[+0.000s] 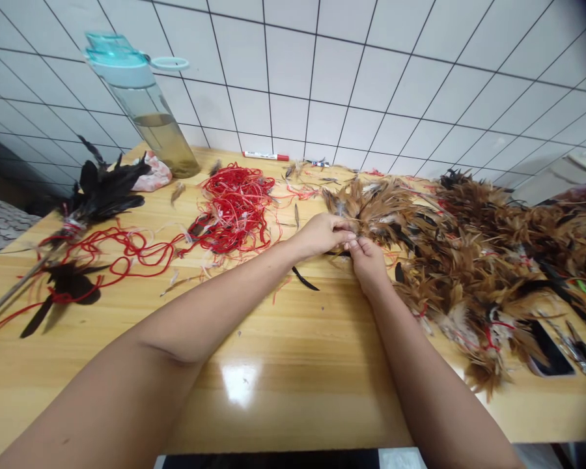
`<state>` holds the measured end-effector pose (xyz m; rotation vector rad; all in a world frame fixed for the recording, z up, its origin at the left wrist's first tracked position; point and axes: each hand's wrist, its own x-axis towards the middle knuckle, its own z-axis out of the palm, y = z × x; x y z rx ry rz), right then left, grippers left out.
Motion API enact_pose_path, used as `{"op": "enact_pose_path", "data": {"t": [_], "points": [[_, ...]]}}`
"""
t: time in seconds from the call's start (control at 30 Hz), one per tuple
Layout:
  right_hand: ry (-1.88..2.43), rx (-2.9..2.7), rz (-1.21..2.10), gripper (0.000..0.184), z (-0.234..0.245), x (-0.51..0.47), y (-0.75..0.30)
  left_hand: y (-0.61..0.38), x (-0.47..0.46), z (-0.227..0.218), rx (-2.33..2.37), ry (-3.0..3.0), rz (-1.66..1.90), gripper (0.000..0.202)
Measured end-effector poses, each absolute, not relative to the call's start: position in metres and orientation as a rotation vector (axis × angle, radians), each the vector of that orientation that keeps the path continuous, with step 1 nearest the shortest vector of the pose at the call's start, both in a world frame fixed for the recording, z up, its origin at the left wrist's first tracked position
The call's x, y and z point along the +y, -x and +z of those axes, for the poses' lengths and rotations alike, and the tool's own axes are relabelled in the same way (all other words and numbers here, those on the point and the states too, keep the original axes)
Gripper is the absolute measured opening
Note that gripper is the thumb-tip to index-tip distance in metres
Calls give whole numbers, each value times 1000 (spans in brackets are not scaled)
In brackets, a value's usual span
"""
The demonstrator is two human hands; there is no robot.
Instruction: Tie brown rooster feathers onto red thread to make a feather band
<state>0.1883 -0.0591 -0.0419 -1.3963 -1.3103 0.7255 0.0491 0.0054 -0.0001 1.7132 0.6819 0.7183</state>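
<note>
- Head view, near centre: our left hand (320,234) and right hand (370,266) meet, fingertips pinched together; what they clamp, we cannot tell.
- Brown feathers (459,260) spread rightward from beside our fingertips.
- Red cords (234,212) tangle left of centre.

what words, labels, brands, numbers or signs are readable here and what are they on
No text here can be read.
White marker with a red cap: small dark print on its barrel, too small and blurred to read.
Small blue and white item near the wall: too small and blurred to tell any marking.
Bottle: no lettering that I can make out.
Phone: dark screen, no readable text.
</note>
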Motion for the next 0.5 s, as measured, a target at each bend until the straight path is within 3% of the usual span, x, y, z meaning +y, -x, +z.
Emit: {"op": "enact_pose_path", "data": {"t": [0.5], "points": [[1468,-1457,523,21,-33,-65,-180,-52,1,1,722,-1458,742,15]]}}
